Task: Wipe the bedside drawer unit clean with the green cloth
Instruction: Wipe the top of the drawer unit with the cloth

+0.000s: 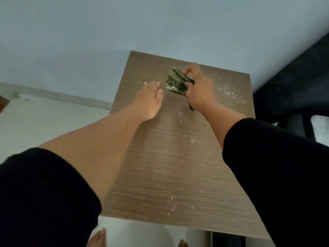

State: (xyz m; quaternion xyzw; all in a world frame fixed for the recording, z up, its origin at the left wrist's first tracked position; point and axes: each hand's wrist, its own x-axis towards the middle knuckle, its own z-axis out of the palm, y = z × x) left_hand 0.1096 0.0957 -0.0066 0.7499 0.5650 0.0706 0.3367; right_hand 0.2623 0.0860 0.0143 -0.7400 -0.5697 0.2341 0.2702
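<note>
The green cloth [179, 82] sits bunched at the far end of the drawer unit's top [178, 166], close to the wall [124, 24], and the right hand [197, 88] grips it, fingers and thumb curled round the wad so that a corner of fabric trails out below the wrist. The left hand [151, 97] lies just beside the cloth on its left, fingers straight and spread, palm down over the wood; whether it presses on the surface or floats slightly above it cannot be told from here. The two hands are near each other but apart, and only the right one holds anything. What matters for the coming stroke is where the dirt lies from the cloth: a patch of white dust [233, 97] spreads to the right of the right hand near the far right corner, and a thin trail of white specks [180, 116] runs back along the middle of the top toward the near edge, where more specks lie. The top's long axis runs from the wall toward the person, so the cloth is at the far end of that line. The right hand is the nearer one to both patches, and a sweep rightward or a pull toward the body looks like the natural next move.
</note>
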